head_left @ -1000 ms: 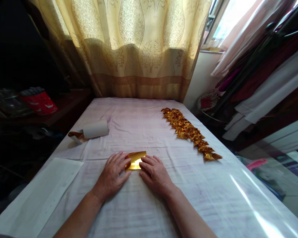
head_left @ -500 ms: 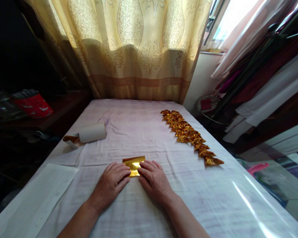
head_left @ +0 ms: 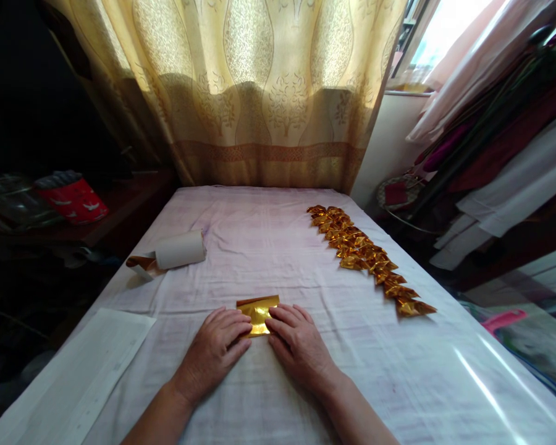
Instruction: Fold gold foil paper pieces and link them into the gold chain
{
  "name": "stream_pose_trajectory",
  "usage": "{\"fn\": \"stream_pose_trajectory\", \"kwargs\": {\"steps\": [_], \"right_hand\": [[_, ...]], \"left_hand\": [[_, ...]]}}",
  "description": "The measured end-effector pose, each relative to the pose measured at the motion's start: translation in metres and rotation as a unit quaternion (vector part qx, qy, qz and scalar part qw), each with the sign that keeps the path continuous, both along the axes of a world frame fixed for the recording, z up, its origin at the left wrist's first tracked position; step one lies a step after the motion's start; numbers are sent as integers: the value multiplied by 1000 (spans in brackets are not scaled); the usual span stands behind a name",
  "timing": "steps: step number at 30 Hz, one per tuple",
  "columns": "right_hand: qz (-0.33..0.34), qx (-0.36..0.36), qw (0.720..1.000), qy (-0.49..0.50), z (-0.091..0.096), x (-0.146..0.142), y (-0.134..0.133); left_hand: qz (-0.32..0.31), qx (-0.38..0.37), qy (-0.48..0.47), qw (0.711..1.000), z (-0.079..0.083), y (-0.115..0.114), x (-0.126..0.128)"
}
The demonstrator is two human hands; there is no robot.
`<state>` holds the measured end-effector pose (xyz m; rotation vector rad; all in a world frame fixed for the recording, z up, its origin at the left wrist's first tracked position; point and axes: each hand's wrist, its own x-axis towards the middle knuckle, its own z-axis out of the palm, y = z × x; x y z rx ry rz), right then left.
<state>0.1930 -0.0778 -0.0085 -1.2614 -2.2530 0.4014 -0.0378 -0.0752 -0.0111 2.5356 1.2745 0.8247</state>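
Note:
A small folded sheet of gold foil paper lies on the bed sheet in front of me, shiny, with a darker brown fold along its far edge. My left hand has its fingers closed over the left end of the paper. At the right end, my right hand holds it in the same way, its fingertips on the foil. Both thumbs sit near the paper's near edge, and the part under my fingers is hidden. To the right runs a long overlapping row of folded gold foil pieces.
A white roll with a loose brown-and-white end lies at the left. Nearer stands a flat white sheet on the bed sheet. A red container is on the dark side table, a curtain behind, hanging clothes at right.
The whole view has shifted slightly, so things appear a little further right. My hands stay at the two ends of the gold paper, with hardly any change in their grip.

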Motion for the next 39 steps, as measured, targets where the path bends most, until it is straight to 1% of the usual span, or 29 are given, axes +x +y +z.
{"fn": "stream_pose_trajectory", "kwargs": {"steps": [5,11,18,22,29,33,36,39], "right_hand": [[8,1,1000,9,-2,2,0],[2,12,1000,19,-6,4,-1],[2,27,1000,15,-4,5,-1],[10,41,999,-12,-3,6,0],[11,40,999,-21,-1,5,0],[6,44,999,-7,-1,4,1],[3,50,999,-5,-1,3,2],[8,66,998,0,-2,3,2]], "left_hand": [[2,1,4,1000,-2,0,-1],[4,28,7,1000,-5,2,-2],[-12,98,29,995,-9,8,-6],[-25,124,41,991,-9,11,-8],[-25,137,46,989,-12,11,-10],[-16,146,26,989,-15,11,-10],[-1,130,14,991,-15,9,-8],[3,102,8,995,-11,6,-5]]}}
